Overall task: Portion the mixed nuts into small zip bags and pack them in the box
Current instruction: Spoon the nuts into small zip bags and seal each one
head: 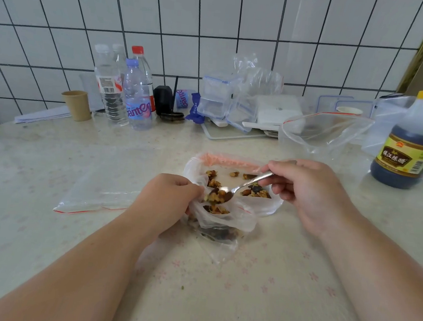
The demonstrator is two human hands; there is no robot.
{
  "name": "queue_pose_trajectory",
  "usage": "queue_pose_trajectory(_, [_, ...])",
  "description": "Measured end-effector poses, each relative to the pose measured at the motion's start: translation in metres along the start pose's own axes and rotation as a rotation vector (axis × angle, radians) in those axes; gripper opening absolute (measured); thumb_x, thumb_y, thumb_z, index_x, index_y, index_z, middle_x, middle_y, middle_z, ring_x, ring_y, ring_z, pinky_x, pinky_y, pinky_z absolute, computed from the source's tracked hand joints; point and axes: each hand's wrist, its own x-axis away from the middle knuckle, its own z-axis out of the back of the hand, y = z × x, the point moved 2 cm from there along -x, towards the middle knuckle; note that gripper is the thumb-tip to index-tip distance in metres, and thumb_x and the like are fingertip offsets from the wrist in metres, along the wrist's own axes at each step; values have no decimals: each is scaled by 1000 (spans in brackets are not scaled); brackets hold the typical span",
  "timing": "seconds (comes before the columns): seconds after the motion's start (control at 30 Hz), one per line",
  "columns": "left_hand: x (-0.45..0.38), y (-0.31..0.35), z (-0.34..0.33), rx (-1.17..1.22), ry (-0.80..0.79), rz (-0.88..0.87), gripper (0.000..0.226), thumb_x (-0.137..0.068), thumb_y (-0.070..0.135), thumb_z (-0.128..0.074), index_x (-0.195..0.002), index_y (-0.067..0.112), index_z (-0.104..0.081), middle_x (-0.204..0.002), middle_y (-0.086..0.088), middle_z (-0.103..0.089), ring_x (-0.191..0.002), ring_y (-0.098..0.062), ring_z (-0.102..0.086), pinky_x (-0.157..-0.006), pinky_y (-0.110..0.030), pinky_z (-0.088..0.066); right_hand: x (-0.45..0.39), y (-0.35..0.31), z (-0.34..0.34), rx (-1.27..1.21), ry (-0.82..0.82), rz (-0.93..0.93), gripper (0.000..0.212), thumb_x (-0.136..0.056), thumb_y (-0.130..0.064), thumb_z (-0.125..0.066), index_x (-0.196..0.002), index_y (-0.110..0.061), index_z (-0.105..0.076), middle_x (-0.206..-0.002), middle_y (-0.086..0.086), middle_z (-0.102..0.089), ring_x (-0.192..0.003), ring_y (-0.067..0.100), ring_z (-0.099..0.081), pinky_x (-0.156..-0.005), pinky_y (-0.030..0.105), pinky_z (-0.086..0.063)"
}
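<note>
A flat zip bag (95,188) lies on the table (45,235) at my left. My left hand (168,200) pinches the rim of the small bag (221,222), holding its mouth open; nuts already sit inside. My right hand (305,191) grips the spoon (238,188) between thumb and curled fingers, its loaded bowl over that mouth. Behind it, more nuts (256,191) lie in a plastic-lined dish (273,206). A vinegar bottle (411,142) stands far right.
</note>
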Motion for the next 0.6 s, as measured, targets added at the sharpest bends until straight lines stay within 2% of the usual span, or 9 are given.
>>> queue_pose_trajectory(0.13, [0, -1, -1, 10, 2, -10, 45, -96, 36, -67, -52, 24, -68, -43, 10, -51, -33, -5, -38, -41, -18, -31, 9, -5, -7, 92, -172, 227, 14, -90, -22, -68, -83, -18, -79, -78, 7, -76, -63, 11, -59, -58, 14, -45])
queue_pose_trajectory(0.27, [-1, -2, 0, 17, 13, -26, 41, -97, 36, -65, -58, 22, -69, -44, 11, -49, -35, -6, -37, -42, -18, -31, 18, -6, -11, 198, -290, 358, 15, -82, -42, -69, -82, -31, -79, -83, 0, -76, -77, 17, -68, -72, 19, -52])
queue_pose_trajectory(0.33, [-2, -2, 0, 14, 20, -27, 38, -98, 36, -65, -65, 17, -71, -44, 11, -49, -35, -6, -37, -42, -18, -30, 18, -7, -13, 197, -324, 380, 11, -83, -34, -69, -80, -31, -79, -83, 2, -76, -75, 17, -67, -74, 21, -51])
queue_pose_trajectory(0.43, [-3, -3, 1, 38, 30, -33, 34, -98, 32, -66, -70, 14, -72, -43, 10, -47, -33, -7, -34, -36, -15, -27, 14, -9, -10, 96, -326, 376, 16, -84, -21, -66, -75, -22, -78, -77, 4, -74, -71, 11, -66, -69, 18, -51])
queue_pose_trajectory(0.6, [-3, -3, 1, 4, 39, -41, 38, -97, 35, -66, -66, 15, -71, -44, 11, -49, -35, -7, -36, -41, -18, -29, 9, -9, -1, 17, -236, 372, 17, -86, -22, -64, -78, -17, -79, -78, 12, -74, -67, 15, -62, -64, 19, -49])
